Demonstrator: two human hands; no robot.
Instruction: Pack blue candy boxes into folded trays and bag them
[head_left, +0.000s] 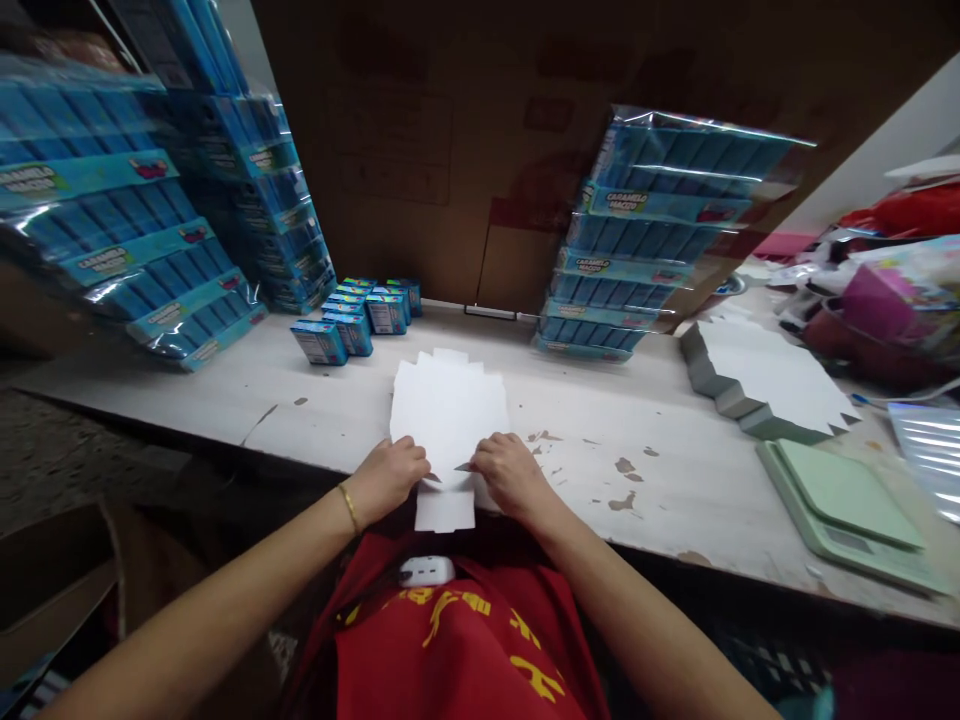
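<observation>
A white die-cut cardboard blank (448, 405) lies on the table in front of me, its front flap (445, 511) reaching past the table edge. My left hand (391, 474) is closed on the blank's near left corner, fingers pinching a small flap. On the near right corner, my right hand (510, 470) pinches the matching flap, which is bent up. Beyond the blank stand several small blue candy boxes (349, 325) in a loose group.
Wrapped stacks of blue display boxes stand at the left (112, 210) and at the back right (622, 240). A large brown carton (450, 150) rises behind. To the right are a pile of white blanks (772, 370), a pale green scale (847, 500) and plastic bags (892, 290).
</observation>
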